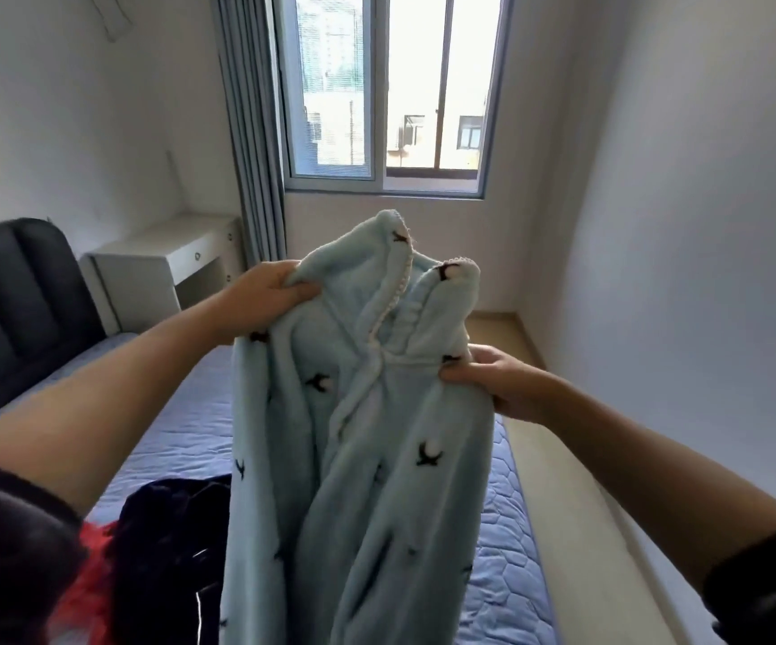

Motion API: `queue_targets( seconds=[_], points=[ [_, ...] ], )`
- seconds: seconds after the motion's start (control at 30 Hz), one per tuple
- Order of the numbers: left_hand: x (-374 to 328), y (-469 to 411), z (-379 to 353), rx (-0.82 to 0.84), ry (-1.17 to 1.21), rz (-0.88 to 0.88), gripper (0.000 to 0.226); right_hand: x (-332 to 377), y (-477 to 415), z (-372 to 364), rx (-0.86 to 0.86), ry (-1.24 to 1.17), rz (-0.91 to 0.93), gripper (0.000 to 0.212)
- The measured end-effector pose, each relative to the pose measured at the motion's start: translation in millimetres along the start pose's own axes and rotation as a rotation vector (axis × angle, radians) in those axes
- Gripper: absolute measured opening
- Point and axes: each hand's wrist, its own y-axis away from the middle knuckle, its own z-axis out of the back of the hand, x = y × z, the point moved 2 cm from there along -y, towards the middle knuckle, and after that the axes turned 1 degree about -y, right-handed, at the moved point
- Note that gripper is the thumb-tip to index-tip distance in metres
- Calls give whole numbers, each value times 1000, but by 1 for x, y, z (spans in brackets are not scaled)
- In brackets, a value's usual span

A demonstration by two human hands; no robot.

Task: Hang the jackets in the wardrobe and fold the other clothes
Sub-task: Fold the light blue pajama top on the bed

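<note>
Both hands are holding 1 pale blue fleece (376,481) up over the bed (511,542). The left hand (274,293) is clutching a bunch of cloth at 1 shoulder, fingers curled round it. The right hand (493,381) is pinching the opposite side, lower than the left grip. Between the 2 grips the collar is standing up and its white-trimmed front edges are falling open. Below the grips the body is hanging in loose folds and running out of the bottom of the view. Under the left forearm a dark pile (167,551) is lying on the bed, with something red just beside it.

The step in hand is probably sorting: the fleece is being spread to see what it is. The open front is suggesting a jacket, so hanging seems likelier than folding, though that is uncertain. The next move is calling for level grips at both shoulders, then a hanger and the wardrobe, and neither of those is showing here.
</note>
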Motion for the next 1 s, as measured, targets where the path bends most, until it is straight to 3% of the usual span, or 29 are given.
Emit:
queue_targets(
  seconds=[0.07, 0.17, 0.3, 0.37, 0.4, 0.5, 0.57, 0.63, 0.8, 0.9, 1.0],
  points=[
    [7, 7, 4, 101, -112, -13, 22, 7, 5, 16, -102, 162, 90, 22],
    [9, 18, 0, 298, -95, 12, 26, 19, 8, 26, -228, 510, 111, 20],
    [14, 23, 6, 451, -305, 69, 18, 30, 11, 30, -319, 690, 191, 14],
    [20, 24, 11, 394, -415, 52, 17, 31, 13, 34, -399, 674, 258, 6],
    [23, 24, 11, 347, -359, 54, 18, 30, 14, 36, -426, 659, 278, 1],
    [30, 35, -5, 213, 78, 175, 22, 18, 16, 34, -447, 661, 290, 7],
    [35, 40, -24, 147, 158, 255, 17, 12, 19, 32, -471, 654, 295, 8],
    [43, 42, -34, 153, 44, 238, 10, 5, 24, 36, -468, 601, 243, 11],
    [51, 40, -31, 377, -120, 234, 26, -2, 38, 52, -263, 599, -52, 20],
    [50, 26, -30, 404, -300, 228, 39, 6, 31, 60, -231, 655, -113, 17],
    [54, 4, -26, 419, -389, 226, 38, 16, 12, 72, -212, 624, -135, 20]
  ],
)
